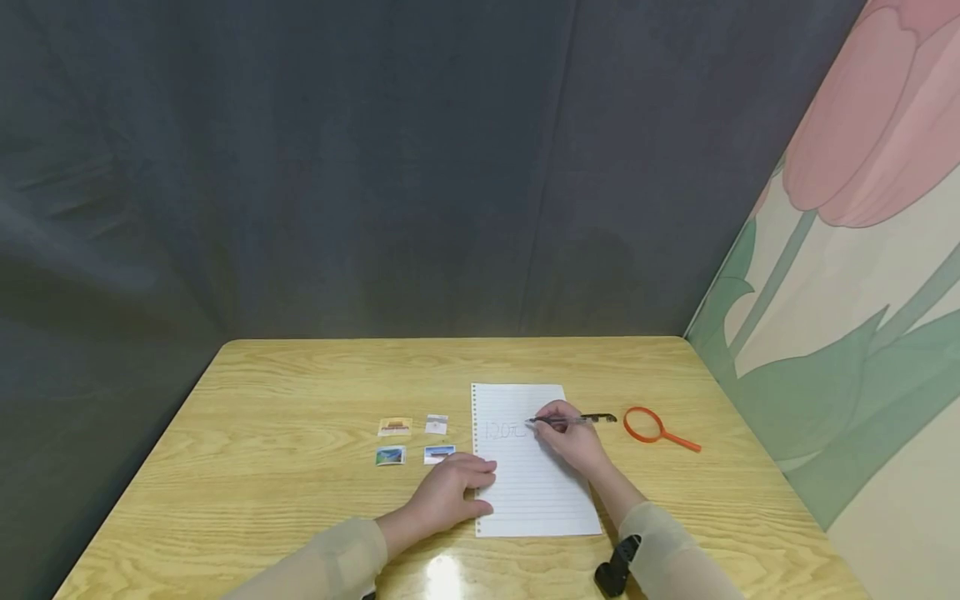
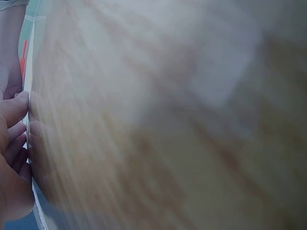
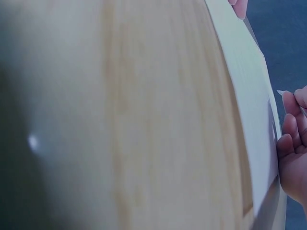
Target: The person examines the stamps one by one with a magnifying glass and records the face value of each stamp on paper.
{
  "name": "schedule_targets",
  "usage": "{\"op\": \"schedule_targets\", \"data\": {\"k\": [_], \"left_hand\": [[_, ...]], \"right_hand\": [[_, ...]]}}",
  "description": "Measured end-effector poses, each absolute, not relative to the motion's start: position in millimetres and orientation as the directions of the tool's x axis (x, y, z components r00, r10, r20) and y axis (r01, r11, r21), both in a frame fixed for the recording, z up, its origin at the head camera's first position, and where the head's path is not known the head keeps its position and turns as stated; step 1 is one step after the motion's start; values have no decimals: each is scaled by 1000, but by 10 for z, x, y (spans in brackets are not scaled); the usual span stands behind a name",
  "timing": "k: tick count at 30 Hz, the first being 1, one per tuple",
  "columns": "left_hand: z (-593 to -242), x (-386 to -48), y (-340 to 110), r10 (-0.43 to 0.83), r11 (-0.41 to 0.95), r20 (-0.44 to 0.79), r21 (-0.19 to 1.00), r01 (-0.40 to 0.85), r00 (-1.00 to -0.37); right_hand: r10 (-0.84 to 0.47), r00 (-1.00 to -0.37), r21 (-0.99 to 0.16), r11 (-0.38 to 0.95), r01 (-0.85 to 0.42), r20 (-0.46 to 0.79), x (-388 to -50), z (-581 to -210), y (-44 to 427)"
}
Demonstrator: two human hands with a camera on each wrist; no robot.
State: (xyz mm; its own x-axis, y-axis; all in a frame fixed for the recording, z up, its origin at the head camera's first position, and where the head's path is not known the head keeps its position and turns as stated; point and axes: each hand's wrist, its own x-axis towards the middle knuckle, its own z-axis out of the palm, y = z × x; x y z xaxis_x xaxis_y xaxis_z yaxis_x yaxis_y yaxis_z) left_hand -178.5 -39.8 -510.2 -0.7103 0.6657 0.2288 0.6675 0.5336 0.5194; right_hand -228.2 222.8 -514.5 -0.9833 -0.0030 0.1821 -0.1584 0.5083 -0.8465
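Observation:
A sheet of lined paper [image 1: 536, 492] with a punched left edge lies on the table, with "120元" written in its upper part. My right hand [image 1: 573, 439] rests on the sheet and pinches a black pen [image 1: 598, 417], its tip at the end of the writing. In the right wrist view that hand [image 3: 295, 139] shows curled fingers at the right edge. My left hand [image 1: 453, 492] lies across the sheet's left edge with its fingers extended on it. The left wrist view shows the left hand [image 2: 14, 158] only at its left border.
Several small stamps lie left of the paper: a yellow stamp [image 1: 395, 427], a pale stamp [image 1: 437, 424], a green-blue stamp [image 1: 390, 455] and a blue stamp [image 1: 438, 453]. An orange magnifying glass [image 1: 663, 432] lies to the right. A dark curtain [image 1: 405, 183] hangs behind the wooden table [image 1: 285, 433].

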Motion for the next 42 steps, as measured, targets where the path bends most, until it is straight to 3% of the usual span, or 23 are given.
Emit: {"op": "schedule_targets", "data": {"k": [18,23,27,34,42], "left_hand": [[-5098,-1786,-394,667,525,234,525,669,-707],[-5096,-1784,-393,670,519,242,524,675,-702],[-5095,-1783,-395,667,524,235,527,669,-707],[-5098,-1784,-396,659,540,220,527,656,-719],[-5106,-1786,-393,667,531,240,511,676,-706]], "right_hand": [[-72,-968,-877,410,-250,242,-2238,-5052,2235],[-144,-951,-919,252,-303,274,-2238,-5047,2251],[-145,-973,-977,90,-194,180,-2283,-5088,2287],[-101,-995,-998,-57,24,-18,-2300,-5072,2296],[-72,-997,-999,30,12,-14,-2279,-5048,2412]]}}
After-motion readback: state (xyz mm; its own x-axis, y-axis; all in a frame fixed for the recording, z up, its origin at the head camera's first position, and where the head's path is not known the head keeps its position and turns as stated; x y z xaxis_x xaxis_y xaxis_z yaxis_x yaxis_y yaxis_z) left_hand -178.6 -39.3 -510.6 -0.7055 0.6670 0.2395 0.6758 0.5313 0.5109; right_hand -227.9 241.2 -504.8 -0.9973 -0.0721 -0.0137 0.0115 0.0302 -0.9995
